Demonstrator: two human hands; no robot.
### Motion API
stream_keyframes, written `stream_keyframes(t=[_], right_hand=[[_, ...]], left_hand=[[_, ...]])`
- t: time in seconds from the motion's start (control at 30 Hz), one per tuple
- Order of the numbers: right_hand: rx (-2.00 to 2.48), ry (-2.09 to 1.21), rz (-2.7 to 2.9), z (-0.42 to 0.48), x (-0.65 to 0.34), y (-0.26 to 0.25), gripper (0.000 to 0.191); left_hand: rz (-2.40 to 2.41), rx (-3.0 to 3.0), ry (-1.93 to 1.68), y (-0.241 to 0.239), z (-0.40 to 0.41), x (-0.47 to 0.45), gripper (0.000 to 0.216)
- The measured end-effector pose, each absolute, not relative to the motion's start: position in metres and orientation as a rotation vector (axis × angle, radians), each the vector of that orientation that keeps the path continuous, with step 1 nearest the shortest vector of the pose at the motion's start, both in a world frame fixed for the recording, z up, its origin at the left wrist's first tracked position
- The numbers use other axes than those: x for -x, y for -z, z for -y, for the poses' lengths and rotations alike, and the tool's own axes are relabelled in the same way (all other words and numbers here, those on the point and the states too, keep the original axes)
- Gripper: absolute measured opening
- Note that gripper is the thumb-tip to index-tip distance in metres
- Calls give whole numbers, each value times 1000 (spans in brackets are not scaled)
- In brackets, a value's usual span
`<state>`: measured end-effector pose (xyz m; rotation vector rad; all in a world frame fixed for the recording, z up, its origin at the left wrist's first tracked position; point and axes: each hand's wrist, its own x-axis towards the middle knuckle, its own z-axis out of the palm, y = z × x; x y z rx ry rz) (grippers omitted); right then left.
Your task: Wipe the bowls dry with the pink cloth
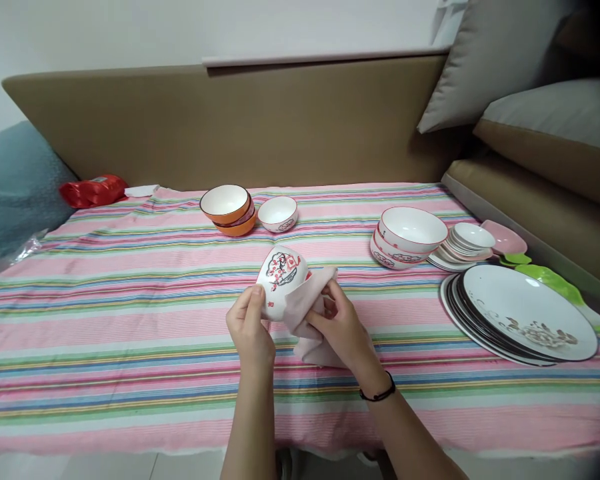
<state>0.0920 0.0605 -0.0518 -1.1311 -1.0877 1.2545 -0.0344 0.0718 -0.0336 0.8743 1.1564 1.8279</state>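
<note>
White ceramic bowl with a red-and-black blossom print (280,277): positioned between the two hands, raised above the striped pink, green and blue fabric cover (105,323), tilted onto its side with the rim toward the right.

Layout, left to right: a teal cushion (17,193) stands at the far left, with a glossy red plastic package (96,192) beside it. A stack of orange bowls with white interiors (230,215) sits near the brown upholstered backrest (300,127); a small red-rimmed white bowl (280,217) stands just to its right.

Left-hand grip (253,331): closed on the blossom-print bowl's lower left side, thumb on the outer wall. Right-hand grip (344,327): closed on a pale mauve cloth (301,310), which touches the bowl's right side. A black cord bracelet (380,391) encircles that wrist.

Farther right, a stack of large red-rimmed white bowls (405,250) stands next to stacked small white saucers (467,242). A pink dish (505,237) sits behind these. Large, round, dark-rimmed white plates (505,290) are stacked in front, beside a green leaf-shaped dish (555,283).
</note>
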Motion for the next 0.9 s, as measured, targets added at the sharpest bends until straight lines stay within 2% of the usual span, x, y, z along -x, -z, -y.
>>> stream_keyframes(t=[0.27, 0.47, 0.67, 0.9], right_hand=[[1115, -1299, 1010, -61, -92, 55, 31], [1187, -1318, 826, -66, -91, 66, 42], [983, -1460, 674, -67, -91, 70, 38], [1043, -1400, 850, -61, -96, 55, 38]], left_hand=[[-1259, -1162, -1720, 30, -65, 39, 39], [-1229, -1093, -1650, 38, -68, 34, 36], [-1179, -1145, -1624, 40, -71, 32, 34], [-1053, -914, -1756, 39, -74, 32, 36]])
